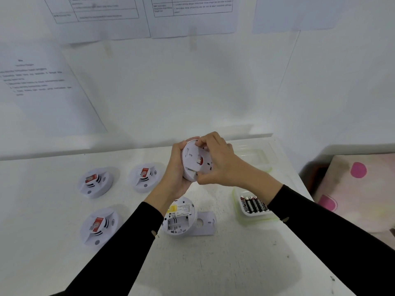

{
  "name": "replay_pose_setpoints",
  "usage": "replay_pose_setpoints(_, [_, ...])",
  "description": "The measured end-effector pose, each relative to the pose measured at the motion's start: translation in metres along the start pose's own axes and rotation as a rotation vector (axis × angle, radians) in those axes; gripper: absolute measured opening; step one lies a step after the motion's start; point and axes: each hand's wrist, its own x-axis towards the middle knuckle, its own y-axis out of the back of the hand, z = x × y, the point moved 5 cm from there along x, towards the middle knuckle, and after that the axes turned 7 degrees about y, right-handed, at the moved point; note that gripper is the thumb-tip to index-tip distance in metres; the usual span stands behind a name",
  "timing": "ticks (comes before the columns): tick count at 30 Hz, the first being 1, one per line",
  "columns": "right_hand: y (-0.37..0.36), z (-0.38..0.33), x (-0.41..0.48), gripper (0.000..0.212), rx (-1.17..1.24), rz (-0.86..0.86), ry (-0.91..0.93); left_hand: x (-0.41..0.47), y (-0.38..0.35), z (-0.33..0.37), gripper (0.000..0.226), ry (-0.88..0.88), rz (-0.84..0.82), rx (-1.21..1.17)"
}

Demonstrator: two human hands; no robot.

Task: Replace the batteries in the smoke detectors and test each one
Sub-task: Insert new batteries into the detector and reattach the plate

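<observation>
Nearest me, the open detector (178, 218) lies back-up on the desk (213, 263) at 6 o'clock. Its battery bay is bare and it overlaps a flat plate (206, 223) on its 3 o'clock side. At 4 o'clock there's a tub (238, 210) holding a row of black batteries (253, 205), partly under my right sleeve.

Out at 8 to 9 o'clock, well apart from that lot, three more sit face up with red tags: the near detector (96, 225), the left detector (95, 181) and the mid detector (145, 177).

Dead centre, up off the desk, is the held detector (195, 161), tipped on edge with its back towards me. My left hand (177, 174) is wrapped round its left rim, and my right hand (218, 163) is clamped on from the right, fingertips on the top edge and thumb at the bottom.

Just past it at 2 o'clock sits a clear tub (254, 154), and papers (102, 20) hang on the wall at 12.
</observation>
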Motion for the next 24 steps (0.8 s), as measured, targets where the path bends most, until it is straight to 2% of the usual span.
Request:
replay_pose_setpoints(13, [-0.007,0.006,-0.004,0.068,0.135,0.042,0.047,0.004,-0.001,0.007,0.039,0.051,0.038,0.296])
replay_pose_setpoints(19, [-0.011,0.007,-0.005,0.066,0.140,0.044,0.044,0.006,0.001,0.004,0.041,0.095,0.006,0.319])
replay_pose_setpoints(24, [-0.020,-0.002,-0.007,0.064,0.001,-0.019,0.162,0.008,0.012,-0.006,0.039,0.216,0.009,0.277])
